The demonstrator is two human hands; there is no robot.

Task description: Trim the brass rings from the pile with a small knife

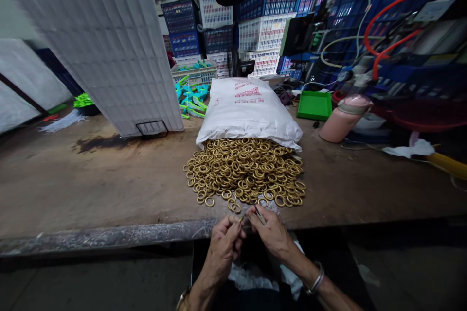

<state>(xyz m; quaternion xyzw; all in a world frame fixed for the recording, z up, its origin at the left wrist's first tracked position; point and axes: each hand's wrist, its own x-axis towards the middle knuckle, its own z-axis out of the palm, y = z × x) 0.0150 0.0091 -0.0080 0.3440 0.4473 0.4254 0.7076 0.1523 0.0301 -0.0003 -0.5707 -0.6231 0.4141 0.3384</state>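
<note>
Bench (146, 199), wooden, one, before me. Sack (244, 114), white, printed, lying on it. Gold-coloured rings (248, 170), heaped at the sack's near edge, just beyond both hands. Right hand (272, 233), grip closed round a slim metal tool (260, 215). Left hand (225, 239), grip pinched on a small gold-coloured piece (241, 218), seemingly a ring edge-on, right fingertips just beside it; long axis unclear to me.

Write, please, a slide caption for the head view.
Left hand and right hand held close together before gold-coloured rings heaped against a white sack.
</note>
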